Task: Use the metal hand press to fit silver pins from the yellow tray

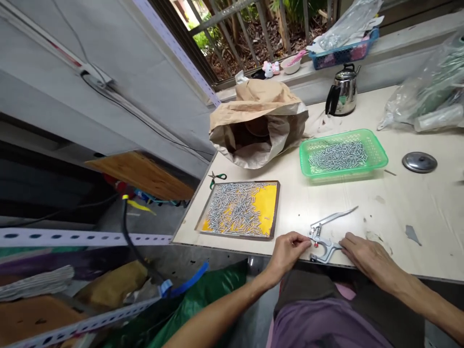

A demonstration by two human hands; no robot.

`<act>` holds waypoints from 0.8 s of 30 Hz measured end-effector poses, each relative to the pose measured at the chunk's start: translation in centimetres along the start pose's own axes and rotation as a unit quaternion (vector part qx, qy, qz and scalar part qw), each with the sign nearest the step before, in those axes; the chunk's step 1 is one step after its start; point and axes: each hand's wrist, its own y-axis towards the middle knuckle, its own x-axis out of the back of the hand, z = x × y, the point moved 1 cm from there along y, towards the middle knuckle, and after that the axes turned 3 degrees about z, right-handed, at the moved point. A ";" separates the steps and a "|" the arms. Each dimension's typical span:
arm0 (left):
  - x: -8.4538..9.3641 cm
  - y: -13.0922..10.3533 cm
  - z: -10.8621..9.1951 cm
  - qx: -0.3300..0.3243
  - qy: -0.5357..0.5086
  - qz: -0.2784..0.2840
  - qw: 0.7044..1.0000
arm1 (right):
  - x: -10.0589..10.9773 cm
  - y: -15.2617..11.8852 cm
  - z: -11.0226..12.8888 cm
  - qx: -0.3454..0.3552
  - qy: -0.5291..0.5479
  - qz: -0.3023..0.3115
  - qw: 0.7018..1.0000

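A silver hand press tool (327,249) with a long lever lies at the table's front edge, a small red part at its middle. My left hand (289,250) is on its left side, thumb and fingertips pinched together close to the tool; what they hold, if anything, is too small to make out. On the right, my right hand (366,256) has its fingers closed around the end of the tool's handle. Left of them sits a shallow tray (277,208) with a yellow bottom and many small metal pins. More pins lie in a green basket (308,166) farther back.
Green-handled scissors (216,178) lie behind the tray. An open brown paper bag (253,116) stands at the back left. A steel kettle (344,94), a round metal lid (419,162) and a clear plastic bag (427,92) are at the back and right.
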 end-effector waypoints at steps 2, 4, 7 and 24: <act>-1.2 0.0 0.4 0.018 -0.002 0.012 1.000 | -0.3 -0.1 0.0 0.003 -0.010 -0.011 1.000; -1.8 0.1 0.9 0.032 0.005 0.016 0.999 | -0.6 -0.4 0.0 0.004 -0.007 -0.024 1.000; -2.0 0.1 1.4 0.051 0.022 0.006 0.998 | -0.9 -0.8 0.0 0.007 0.010 -0.039 0.999; -1.5 1.6 0.7 0.165 0.032 0.110 0.980 | 0.1 -0.5 1.0 0.004 -0.047 -0.021 0.999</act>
